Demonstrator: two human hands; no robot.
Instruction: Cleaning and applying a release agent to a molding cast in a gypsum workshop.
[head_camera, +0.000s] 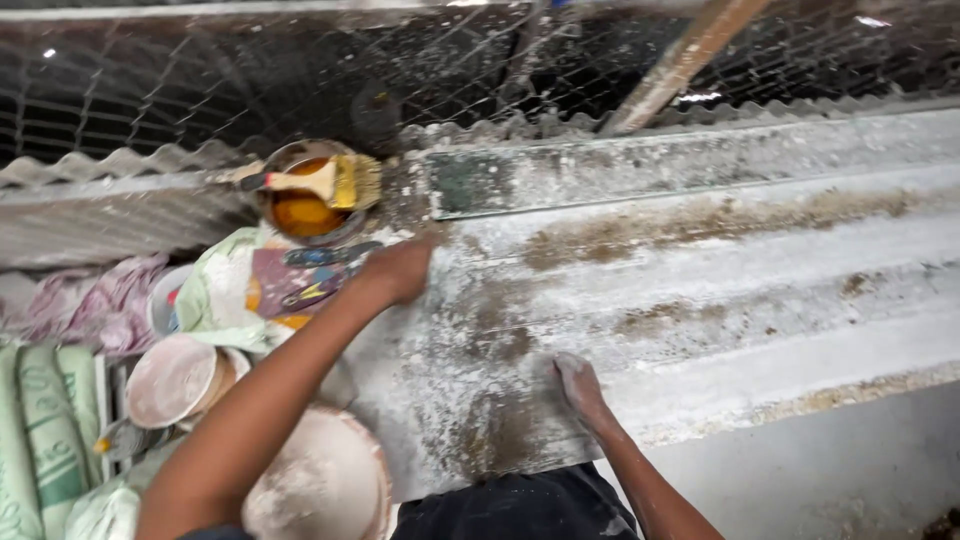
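A dusty white corrugated sheet (720, 290) fills the middle and right of the head view. My left hand (400, 268) reaches forward onto its upper left part, fingers curled, close to a printed bag (290, 285); whether it grips anything I cannot tell. My right hand (578, 385), coated in white powder, presses flat on the sheet's near edge. Just beyond my left hand a yellow-bristled brush (325, 182) lies across a tin of orange liquid (300, 212).
White-dusted bowls (175, 380) and a big round basin (320, 485) sit at the lower left beside green-printed sacks (45, 440). Wire mesh (200, 80) and a slanted wooden pole (680, 65) stand behind the sheet. Grey floor (830, 470) shows at lower right.
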